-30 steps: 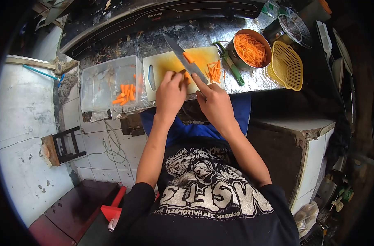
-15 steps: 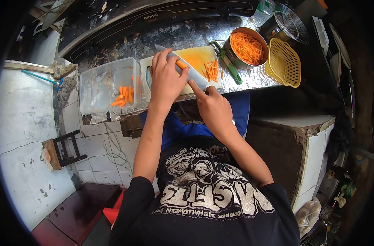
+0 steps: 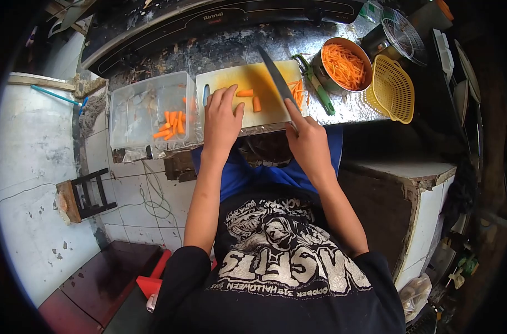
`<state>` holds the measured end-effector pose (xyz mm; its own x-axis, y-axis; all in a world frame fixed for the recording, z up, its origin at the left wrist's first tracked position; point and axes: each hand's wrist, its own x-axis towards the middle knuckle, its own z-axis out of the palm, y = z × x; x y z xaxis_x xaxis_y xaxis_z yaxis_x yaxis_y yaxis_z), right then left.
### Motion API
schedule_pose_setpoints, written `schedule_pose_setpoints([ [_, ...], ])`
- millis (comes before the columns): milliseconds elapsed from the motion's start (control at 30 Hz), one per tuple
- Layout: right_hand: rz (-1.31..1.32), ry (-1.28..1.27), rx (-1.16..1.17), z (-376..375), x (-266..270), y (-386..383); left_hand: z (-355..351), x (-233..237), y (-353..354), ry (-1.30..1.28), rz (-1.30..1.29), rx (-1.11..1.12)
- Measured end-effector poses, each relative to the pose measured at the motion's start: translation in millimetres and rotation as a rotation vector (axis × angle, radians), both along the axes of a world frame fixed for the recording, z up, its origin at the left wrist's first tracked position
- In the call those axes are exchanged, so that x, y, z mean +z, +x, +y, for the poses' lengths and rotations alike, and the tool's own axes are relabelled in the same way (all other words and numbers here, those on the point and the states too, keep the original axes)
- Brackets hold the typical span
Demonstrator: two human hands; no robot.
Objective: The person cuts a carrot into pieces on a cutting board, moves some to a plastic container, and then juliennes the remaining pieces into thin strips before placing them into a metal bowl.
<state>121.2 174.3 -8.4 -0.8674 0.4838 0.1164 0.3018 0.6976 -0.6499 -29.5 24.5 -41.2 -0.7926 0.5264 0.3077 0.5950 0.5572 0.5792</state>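
Observation:
My right hand (image 3: 307, 139) grips a knife (image 3: 274, 72), its forefinger stretched along the blade's back. The blade is raised and slants up to the left across the cutting board (image 3: 225, 76). My left hand (image 3: 221, 118) rests on the board's left part, fingers stretched and thumb apart, holding nothing. Just right of its fingertips lie two short carrot pieces, one crosswise (image 3: 245, 93) and one lengthwise (image 3: 257, 104). Beyond the knife, cut carrot strips (image 3: 298, 96) lie at the board's right side, partly hidden by the blade.
Left of the board stands a clear plastic container (image 3: 132, 114) with carrot sticks (image 3: 176, 123). To the right are a green-handled peeler (image 3: 322, 99), a pot of shredded carrot (image 3: 344, 67) and a yellow basket (image 3: 394, 92). A Rinnai stove (image 3: 220, 25) runs along the back.
The knife has lifted off the carrot and swung right, more upright. My left hand has let go of the carrot, which now shows as two separate pieces, and opened.

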Motion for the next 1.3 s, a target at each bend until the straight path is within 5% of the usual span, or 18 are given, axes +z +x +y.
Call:
schedule_pose_setpoints([
  [367,0.041,-0.071,-0.038,9,10,12,9,4,-33,-0.051,-0.008,-0.273],
  [1300,-0.051,-0.252,0.184,-42,-3,20,10,-13,2,0.015,0.005,-0.127],
])
